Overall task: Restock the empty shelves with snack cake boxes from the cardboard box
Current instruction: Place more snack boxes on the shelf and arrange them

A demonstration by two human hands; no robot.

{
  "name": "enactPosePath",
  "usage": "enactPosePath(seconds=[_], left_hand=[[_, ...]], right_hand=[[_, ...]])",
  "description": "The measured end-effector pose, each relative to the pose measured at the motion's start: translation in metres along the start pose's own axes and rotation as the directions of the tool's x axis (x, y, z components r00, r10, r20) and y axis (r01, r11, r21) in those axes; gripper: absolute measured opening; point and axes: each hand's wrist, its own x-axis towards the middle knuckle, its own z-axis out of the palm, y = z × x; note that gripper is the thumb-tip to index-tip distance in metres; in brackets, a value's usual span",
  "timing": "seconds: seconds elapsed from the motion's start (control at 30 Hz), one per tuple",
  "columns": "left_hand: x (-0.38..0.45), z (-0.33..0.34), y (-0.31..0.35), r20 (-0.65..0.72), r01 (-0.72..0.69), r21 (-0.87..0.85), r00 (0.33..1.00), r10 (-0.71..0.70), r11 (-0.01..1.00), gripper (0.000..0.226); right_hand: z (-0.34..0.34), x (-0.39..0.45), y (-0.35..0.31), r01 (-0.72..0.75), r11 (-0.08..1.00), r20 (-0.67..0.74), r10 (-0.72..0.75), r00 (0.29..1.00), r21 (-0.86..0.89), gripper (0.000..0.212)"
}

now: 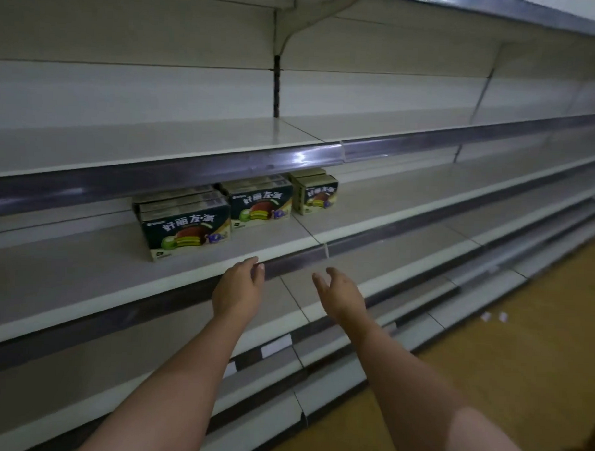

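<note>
Hovering empty and loosely open at the shelf's (85, 285) near edge, left hand (239, 285) and right hand (341, 294) are sitting near of three snack cake boxes (261, 205); bare shelf is lying right.

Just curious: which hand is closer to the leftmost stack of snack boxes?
Left. The left hand reaches the shelf edge just below and right of the leftmost stack. The right hand hangs farther right, off the shelf. Both hold nothing.
</note>
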Motion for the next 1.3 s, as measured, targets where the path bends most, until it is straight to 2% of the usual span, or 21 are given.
enactPosePath(seconds=[0.17, 0.27, 0.4, 0.57, 0.67, 0.8, 0.97, 1.13, 1.3], left_hand=[[-0.025, 0.032, 0.021, 0.198, -0.089, -0.010, 0.976, 0.089, 0.996, 0.040], [-0.039, 0.062, 0.039, 0.333, -0.111, -0.021, 0.936, 0.112, 0.994, 0.044], [-0.066, 0.102, 0.081, 0.470, -0.182, -0.080, 0.860, 0.198, 0.980, 0.048], [-0.110, 0.150, 0.145, 0.584, -0.309, -0.126, 0.745, 0.322, 0.943, 0.048], [-0.144, 0.179, 0.185, 0.628, -0.365, -0.171, 0.675, 0.387, 0.915, 0.048], [-0.195, 0.213, 0.241, 0.676, -0.408, -0.208, 0.597, 0.432, 0.889, 0.050], [-0.252, 0.251, 0.304, 0.718, -0.490, -0.248, 0.486, 0.498, 0.835, 0.050], [-0.301, 0.286, 0.352, 0.726, -0.530, -0.250, 0.452, 0.519, 0.810, 0.050], [-0.336, 0.321, 0.389, 0.754, -0.501, -0.288, 0.407, 0.516, 0.816, 0.046]], right_hand=[[-0.021, -0.036, 0.050, -0.143, 0.990, -0.029, 0.142, 0.989, -0.022, 0.061], [-0.038, -0.059, 0.084, -0.254, 0.967, -0.064, 0.252, 0.966, -0.025, 0.062], [-0.065, -0.092, 0.133, -0.380, 0.923, -0.170, 0.385, 0.907, 0.063, 0.060], [-0.103, -0.144, 0.197, -0.493, 0.859, -0.228, 0.511, 0.829, 0.136, 0.057], [-0.126, -0.181, 0.241, -0.574, 0.797, -0.237, 0.604, 0.761, 0.186, 0.057], [-0.163, -0.235, 0.301, -0.684, 0.699, -0.306, 0.711, 0.633, 0.208, 0.054], [-0.207, -0.293, 0.364, -0.701, 0.647, -0.331, 0.760, 0.560, 0.300, 0.039], [-0.244, -0.334, 0.414, -0.733, 0.582, -0.345, 0.809, 0.476, 0.353, 0.043], [-0.273, -0.354, 0.458, -0.766, 0.531, -0.339, 0.840, 0.423, 0.362, 0.041]])
